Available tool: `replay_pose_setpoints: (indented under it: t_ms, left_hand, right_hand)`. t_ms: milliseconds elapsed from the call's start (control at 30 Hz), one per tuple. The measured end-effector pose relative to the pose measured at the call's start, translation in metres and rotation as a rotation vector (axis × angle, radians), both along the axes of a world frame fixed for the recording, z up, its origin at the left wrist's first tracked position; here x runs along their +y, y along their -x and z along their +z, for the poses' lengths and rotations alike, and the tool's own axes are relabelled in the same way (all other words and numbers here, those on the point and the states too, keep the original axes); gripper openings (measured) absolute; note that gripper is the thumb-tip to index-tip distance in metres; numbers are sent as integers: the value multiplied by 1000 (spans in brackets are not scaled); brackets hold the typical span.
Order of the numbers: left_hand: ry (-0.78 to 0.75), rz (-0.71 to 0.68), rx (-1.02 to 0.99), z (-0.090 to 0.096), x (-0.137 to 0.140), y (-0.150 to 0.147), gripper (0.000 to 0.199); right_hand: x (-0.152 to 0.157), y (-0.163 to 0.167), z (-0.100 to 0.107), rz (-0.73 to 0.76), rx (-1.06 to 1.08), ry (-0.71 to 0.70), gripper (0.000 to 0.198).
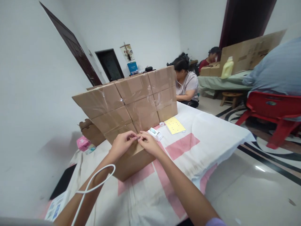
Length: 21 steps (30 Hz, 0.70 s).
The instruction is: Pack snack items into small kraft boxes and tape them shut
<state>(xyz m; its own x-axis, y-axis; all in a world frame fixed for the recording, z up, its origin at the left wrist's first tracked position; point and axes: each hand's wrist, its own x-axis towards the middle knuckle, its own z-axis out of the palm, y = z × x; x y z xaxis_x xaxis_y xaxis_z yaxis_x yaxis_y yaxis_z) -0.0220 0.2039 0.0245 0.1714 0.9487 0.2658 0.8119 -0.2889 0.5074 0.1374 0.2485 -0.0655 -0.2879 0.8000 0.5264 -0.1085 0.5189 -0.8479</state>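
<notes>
Pinched at the fingertips, left hand [122, 143] and right hand [148, 143], anything between can't tell. Brown rectangular cardboard box [135, 165] just beneath, on white-and-pink cloth [202, 127]. Likely light, stiff, crushable; grip opposite walls.

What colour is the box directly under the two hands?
The box is brown, as the head view shows.

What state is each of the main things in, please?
Left hand, fingertips pinched together
Right hand, fingertips pinched together
Front box, standing beneath both hands
Stacked boxes, three high
Yellow sheet, lying flat
White cable, looped
Tablecloth, draped over the edge
Yellow bottle, upright
Red chair, occupied
</notes>
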Motion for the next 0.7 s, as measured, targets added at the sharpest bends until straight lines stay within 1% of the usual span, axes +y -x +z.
replay_pose_setpoints:
  t_ms: [233, 500, 600, 700]
  left_hand:
    - [-16, 26, 42, -1, -1, 1, 18]
    - [-33, 54, 37, -3, -4, -4, 21]
    - [-86, 103, 13, 2, -3, 1, 20]
    - [-149, 174, -39, 14, 0, 14, 25]
  right_hand:
    - [-3, 0, 1, -36, -1, -5, 22]
    - [-5, 1, 1, -57, 1, -12, 20]
    - [-6, 0, 1, -70, -4, -13, 19]
    - [-8, -1, -1, -80, 9, -15, 19]
